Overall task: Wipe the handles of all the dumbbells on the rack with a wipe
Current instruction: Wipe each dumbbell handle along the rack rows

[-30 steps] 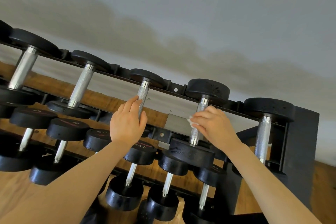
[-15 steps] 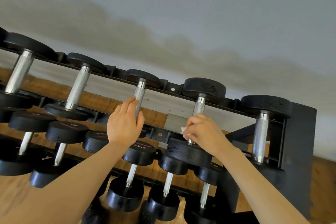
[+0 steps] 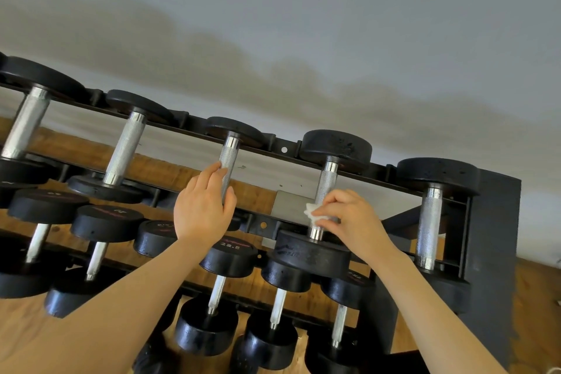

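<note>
Pale grey wall [image 3: 334, 24] fills the upper half of the view, with a wooden floor [image 3: 534, 288] showing under and beside a black steel dumbbell rack [image 3: 494, 222] that runs from upper left down to the right. Black round-headed dumbbells with knurled silver handles sit in its tiers.

The left hand [image 3: 202, 209] curls around the lower part of the third top-tier dumbbell's silver handle [image 3: 228, 161], fingers behind the bar and thumb in front, grasping it. The right hand [image 3: 349, 222] pinches a small crumpled white wipe [image 3: 312, 210] against the knurled handle of the fourth top-tier dumbbell [image 3: 324, 182], fingers wrapped over the bar just above its lower black head [image 3: 312, 255]. The wipe sits on the left side of that handle, near its lower end, poking out between thumb and forefinger.

Compared with half a second ago, the right hand and wipe remain low on the same handle, close to the lower head; a second ago they were higher up the bar. The left hand has kept its hold on the neighbouring handle throughout. To the right, the fifth top-tier dumbbell [image 3: 429, 222] stands apart from both hands, beside the rack's end panel. Lower tiers hold smaller dumbbells; one head reads 22.5 [image 3: 232, 247].
</note>
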Demonstrator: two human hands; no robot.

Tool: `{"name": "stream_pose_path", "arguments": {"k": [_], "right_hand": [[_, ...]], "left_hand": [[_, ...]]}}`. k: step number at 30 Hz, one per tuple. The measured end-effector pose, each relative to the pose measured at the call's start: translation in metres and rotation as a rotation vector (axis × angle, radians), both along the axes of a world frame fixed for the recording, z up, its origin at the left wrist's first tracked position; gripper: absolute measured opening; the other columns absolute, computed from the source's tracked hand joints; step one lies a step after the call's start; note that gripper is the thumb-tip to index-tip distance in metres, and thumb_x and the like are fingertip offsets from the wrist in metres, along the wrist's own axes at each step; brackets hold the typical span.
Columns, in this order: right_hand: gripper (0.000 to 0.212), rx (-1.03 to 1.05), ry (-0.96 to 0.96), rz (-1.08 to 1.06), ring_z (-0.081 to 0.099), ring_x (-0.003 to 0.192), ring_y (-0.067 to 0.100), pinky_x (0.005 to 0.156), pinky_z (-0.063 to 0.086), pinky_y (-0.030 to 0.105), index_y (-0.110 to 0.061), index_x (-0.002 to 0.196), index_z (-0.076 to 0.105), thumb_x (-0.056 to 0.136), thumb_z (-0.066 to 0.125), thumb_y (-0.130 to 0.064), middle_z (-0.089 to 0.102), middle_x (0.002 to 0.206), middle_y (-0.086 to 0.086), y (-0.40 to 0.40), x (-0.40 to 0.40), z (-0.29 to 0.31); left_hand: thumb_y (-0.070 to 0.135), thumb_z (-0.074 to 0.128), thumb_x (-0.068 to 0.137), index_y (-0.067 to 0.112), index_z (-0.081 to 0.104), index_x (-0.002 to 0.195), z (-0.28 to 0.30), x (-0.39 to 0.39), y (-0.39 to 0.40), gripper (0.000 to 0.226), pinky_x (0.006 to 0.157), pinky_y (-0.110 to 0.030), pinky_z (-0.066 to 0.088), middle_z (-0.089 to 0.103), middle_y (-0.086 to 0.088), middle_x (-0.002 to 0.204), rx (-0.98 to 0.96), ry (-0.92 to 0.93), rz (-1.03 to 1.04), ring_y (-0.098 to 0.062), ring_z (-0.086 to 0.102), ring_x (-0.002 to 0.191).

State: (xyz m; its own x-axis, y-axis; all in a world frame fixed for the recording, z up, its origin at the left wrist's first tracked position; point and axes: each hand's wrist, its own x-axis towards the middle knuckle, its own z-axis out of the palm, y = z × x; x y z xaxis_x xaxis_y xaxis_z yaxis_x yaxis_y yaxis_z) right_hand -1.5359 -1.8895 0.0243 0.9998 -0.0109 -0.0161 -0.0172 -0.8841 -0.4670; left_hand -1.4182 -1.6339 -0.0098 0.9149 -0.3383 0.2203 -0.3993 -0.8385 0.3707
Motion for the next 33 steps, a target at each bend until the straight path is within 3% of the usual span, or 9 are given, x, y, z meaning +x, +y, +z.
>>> {"name": "stream_pose_path", "arguments": {"k": [5, 12, 18, 22, 28, 33], "right_hand": [[0.020, 0.099, 0.123, 0.013, 0.053, 0.095, 0.003, 0.084, 0.045, 0.016, -0.024, 0.104, 0.074, 0.084, 0.071, -0.025, 0.056, 0.101, -0.013, 0.007, -0.009, -0.004], [0.028, 0.224, -0.010, -0.191, 0.053, 0.096, 0.002, 0.084, 0.044, 0.012, -0.019, 0.109, 0.072, 0.081, 0.073, -0.016, 0.055, 0.103, -0.014, 0.003, -0.012, -0.012], [0.023, 0.326, 0.060, -0.142, 0.054, 0.098, -0.004, 0.085, 0.043, 0.008, -0.021, 0.103, 0.074, 0.080, 0.074, -0.016, 0.054, 0.100, -0.023, 0.003, -0.021, -0.019], [0.022, 0.362, -0.123, -0.292, 0.056, 0.095, -0.002, 0.087, 0.044, 0.011, -0.020, 0.099, 0.074, 0.079, 0.074, -0.010, 0.056, 0.097, -0.019, -0.004, -0.016, -0.024], [0.022, 0.593, 0.114, -0.245, 0.062, 0.096, 0.004, 0.088, 0.051, 0.019, -0.018, 0.096, 0.075, 0.078, 0.075, -0.006, 0.063, 0.099, -0.008, -0.003, -0.028, -0.024], [0.024, 0.692, -0.042, -0.374, 0.063, 0.096, 0.005, 0.088, 0.051, 0.019, -0.021, 0.091, 0.074, 0.076, 0.075, -0.002, 0.062, 0.101, -0.005, -0.002, -0.022, -0.026]], "left_hand": [[0.023, 0.059, 0.093, 0.006, 0.061, 0.125, 0.000, 0.000, -0.001, 0.036, 0.075, -0.039, 0.055, 0.060, -0.010, 0.134, 0.010, 0.002, -0.003, -0.028, 0.063, 0.105], [0.023, 0.058, 0.093, 0.006, 0.059, 0.127, 0.001, 0.000, 0.000, 0.038, 0.073, -0.037, 0.054, 0.060, -0.011, 0.133, 0.014, -0.004, -0.002, -0.029, 0.064, 0.103], [0.022, 0.059, 0.093, 0.006, 0.060, 0.127, 0.000, 0.000, 0.000, 0.038, 0.074, -0.039, 0.054, 0.060, -0.011, 0.133, 0.014, -0.005, -0.006, -0.030, 0.064, 0.104], [0.020, 0.061, 0.092, 0.005, 0.058, 0.127, 0.001, 0.000, -0.001, 0.039, 0.072, -0.039, 0.054, 0.061, -0.012, 0.132, 0.004, -0.013, -0.009, -0.031, 0.064, 0.102], [0.019, 0.060, 0.092, 0.005, 0.057, 0.130, 0.002, -0.001, -0.002, 0.040, 0.071, -0.040, 0.054, 0.061, -0.013, 0.132, 0.008, -0.016, -0.014, -0.032, 0.064, 0.101], [0.018, 0.060, 0.092, 0.007, 0.056, 0.131, 0.004, -0.001, -0.002, 0.041, 0.070, -0.040, 0.054, 0.060, -0.012, 0.132, 0.010, -0.022, -0.027, -0.032, 0.064, 0.100]]}}
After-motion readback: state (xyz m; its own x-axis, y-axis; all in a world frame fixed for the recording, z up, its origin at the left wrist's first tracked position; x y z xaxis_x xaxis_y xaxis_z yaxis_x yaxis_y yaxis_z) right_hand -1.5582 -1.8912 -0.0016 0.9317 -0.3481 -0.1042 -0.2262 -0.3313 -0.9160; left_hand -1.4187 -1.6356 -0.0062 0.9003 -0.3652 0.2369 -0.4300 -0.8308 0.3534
